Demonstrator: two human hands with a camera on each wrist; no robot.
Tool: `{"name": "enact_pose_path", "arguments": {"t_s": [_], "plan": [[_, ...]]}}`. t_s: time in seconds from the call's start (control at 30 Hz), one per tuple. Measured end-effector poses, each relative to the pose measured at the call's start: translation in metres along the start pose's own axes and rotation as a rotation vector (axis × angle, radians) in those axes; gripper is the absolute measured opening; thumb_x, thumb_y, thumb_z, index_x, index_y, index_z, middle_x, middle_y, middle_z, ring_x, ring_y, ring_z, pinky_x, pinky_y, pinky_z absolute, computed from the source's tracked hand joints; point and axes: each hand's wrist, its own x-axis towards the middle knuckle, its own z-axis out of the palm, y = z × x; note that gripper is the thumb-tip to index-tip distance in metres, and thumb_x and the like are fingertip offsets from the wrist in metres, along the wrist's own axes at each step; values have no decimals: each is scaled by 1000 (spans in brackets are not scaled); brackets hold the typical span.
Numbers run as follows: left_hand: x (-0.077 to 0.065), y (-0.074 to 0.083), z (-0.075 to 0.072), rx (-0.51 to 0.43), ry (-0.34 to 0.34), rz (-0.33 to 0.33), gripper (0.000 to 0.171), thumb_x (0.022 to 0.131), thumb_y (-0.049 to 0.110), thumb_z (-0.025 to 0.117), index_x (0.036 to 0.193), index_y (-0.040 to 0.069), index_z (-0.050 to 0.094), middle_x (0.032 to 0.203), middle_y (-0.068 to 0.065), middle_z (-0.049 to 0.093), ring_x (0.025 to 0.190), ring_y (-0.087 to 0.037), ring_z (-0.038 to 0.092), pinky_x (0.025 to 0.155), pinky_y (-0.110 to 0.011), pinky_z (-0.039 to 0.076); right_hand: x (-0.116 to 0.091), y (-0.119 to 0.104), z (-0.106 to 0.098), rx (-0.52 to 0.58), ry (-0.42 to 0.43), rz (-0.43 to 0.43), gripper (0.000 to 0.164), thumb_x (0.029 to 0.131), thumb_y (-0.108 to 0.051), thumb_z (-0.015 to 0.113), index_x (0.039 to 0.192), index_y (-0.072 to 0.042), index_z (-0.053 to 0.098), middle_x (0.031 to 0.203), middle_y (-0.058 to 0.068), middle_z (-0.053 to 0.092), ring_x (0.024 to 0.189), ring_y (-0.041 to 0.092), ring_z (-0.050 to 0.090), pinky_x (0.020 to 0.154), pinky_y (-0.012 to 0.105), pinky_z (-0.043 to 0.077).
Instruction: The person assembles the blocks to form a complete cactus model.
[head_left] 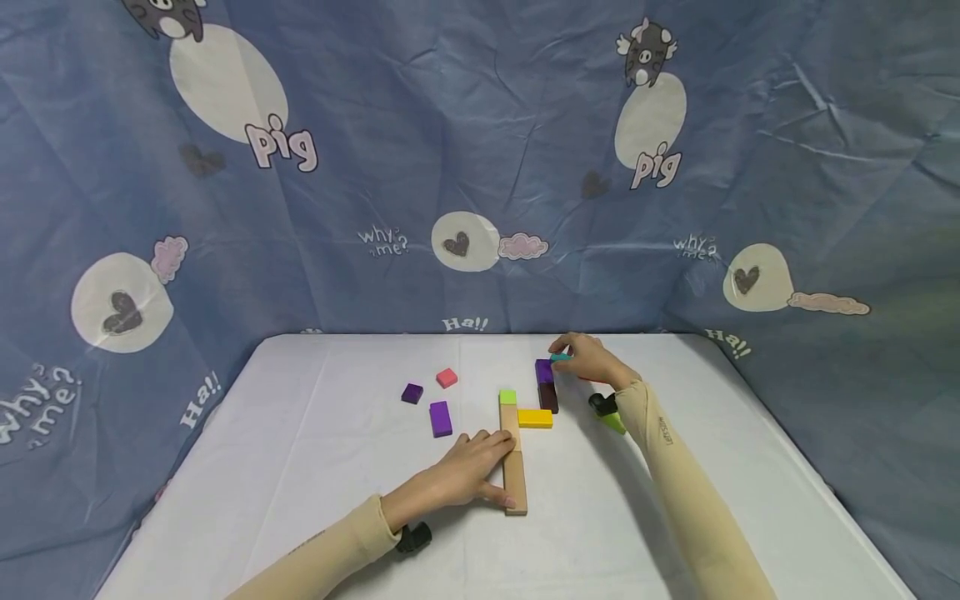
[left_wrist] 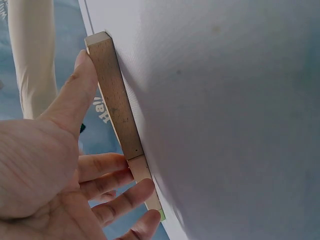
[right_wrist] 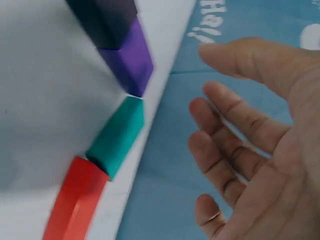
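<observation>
My left hand lies along a row of two plain wooden blocks, its thumb and fingertips touching their side. In the left wrist view the long wooden block meets a second one, with a green block at the row's end. At the back, my right hand hovers near a teal block. The right wrist view shows that hand with loose fingers, apart from the teal block. This block sits between a purple block and a red block.
A yellow block juts right from the wooden row. A dark brown block adjoins the purple one. To the left lie a purple block, a dark purple block and a pink block. Another green block is partly under the right arm.
</observation>
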Motion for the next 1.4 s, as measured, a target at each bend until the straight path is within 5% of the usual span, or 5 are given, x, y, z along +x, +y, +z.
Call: {"name": "enact_pose_path", "arguments": {"t_s": [0.13, 0.33, 0.63, 1.07, 1.4], "plan": [[0, 0, 0, -7, 4, 0, 94, 72, 62, 70, 146, 10, 43, 152, -4, 39, 129, -23, 44, 104, -56, 37, -13, -2, -7, -27, 27, 9, 32, 85, -20, 71, 112, -4, 67, 107, 13, 67, 82, 24, 59, 78, 37, 46], [-1, 0, 0, -5, 20, 10, 93, 72, 60, 71, 145, 9, 44, 151, -5, 41, 127, -23, 46, 102, -55, 38, -36, 6, -9, -107, 42, 37, 35, 83, -23, 74, 111, -2, 66, 109, 13, 68, 100, 29, 55, 91, 50, 32], [-1, 1, 1, -12, 8, 1, 93, 72, 61, 71, 145, 9, 43, 151, -5, 40, 128, -23, 45, 102, -53, 38, -70, 28, -10, -95, -101, 68, 42, 82, -23, 72, 116, -1, 62, 115, 14, 63, 105, 29, 50, 94, 53, 33], [1, -1, 2, -2, 10, 6, 95, 71, 63, 69, 145, 9, 43, 152, -5, 39, 128, -24, 45, 103, -54, 38, -85, 46, -8, -83, -195, 90, 31, 79, -19, 74, 105, -7, 64, 99, 3, 62, 92, 20, 53, 89, 51, 37], [0, -2, 2, -24, 7, 10, 95, 72, 62, 69, 145, 8, 43, 152, -6, 39, 129, -24, 45, 104, -56, 36, -83, 51, -3, -30, -217, 209, 32, 78, -17, 77, 103, -6, 61, 96, 4, 61, 84, 16, 53, 75, 32, 46]]}}
